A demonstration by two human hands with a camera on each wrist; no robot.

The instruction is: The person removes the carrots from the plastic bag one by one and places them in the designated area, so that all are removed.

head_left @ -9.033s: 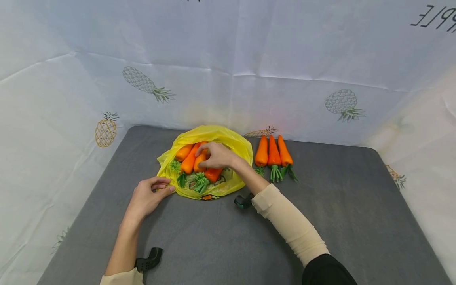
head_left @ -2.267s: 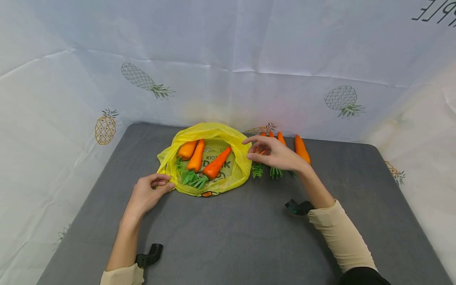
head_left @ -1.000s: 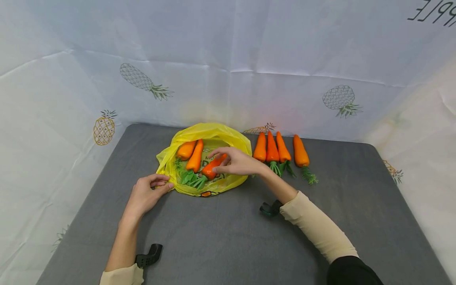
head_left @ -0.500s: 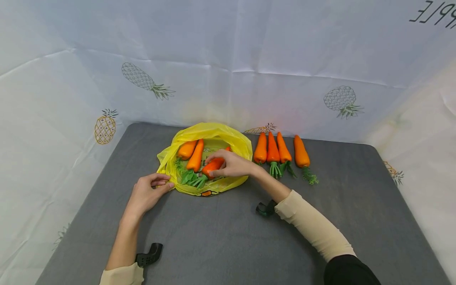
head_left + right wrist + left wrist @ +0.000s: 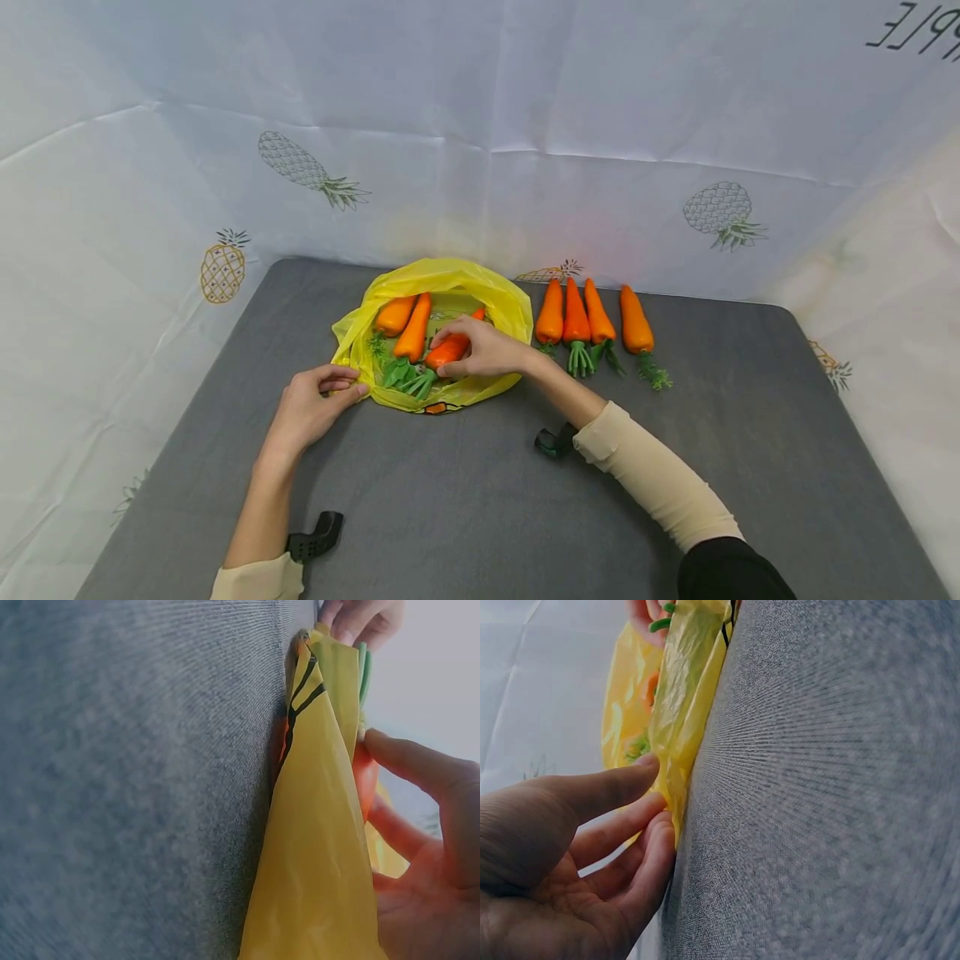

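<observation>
A yellow plastic bag point(image 5: 459, 272) lies with its mouth spread at the back of the table. My left hand point(image 5: 311, 410) pinches the bag's near-left rim between thumb and fingers; the left wrist view shows the thumb point(image 5: 634, 780) on the film. Inside the bag, my right hand point(image 5: 489, 347) has thumb and fingers around a red-orange carrot point(image 5: 446, 353) with thick green stems. Its tip shows above the hand. Two more orange carrots, a stubby one point(image 5: 394, 316) and a slimmer one point(image 5: 414, 330), lie to its left. In the right wrist view the bag's side point(image 5: 315, 855) hides much of the held carrot point(image 5: 365, 780).
Right of the bag, several carrots point(image 5: 576, 315) lie in a row, tips toward the back. The rightmost carrot point(image 5: 636, 323) sits slightly apart from the others. Grey cloth covers the table point(image 5: 465, 500). Behind it hangs a white pineapple-print curtain point(image 5: 480, 200).
The bag holds fewer carrots than nine seconds ago, and one more lies at the row's right end. My right hand has moved left from the row into the bag and gripped a carrot.
</observation>
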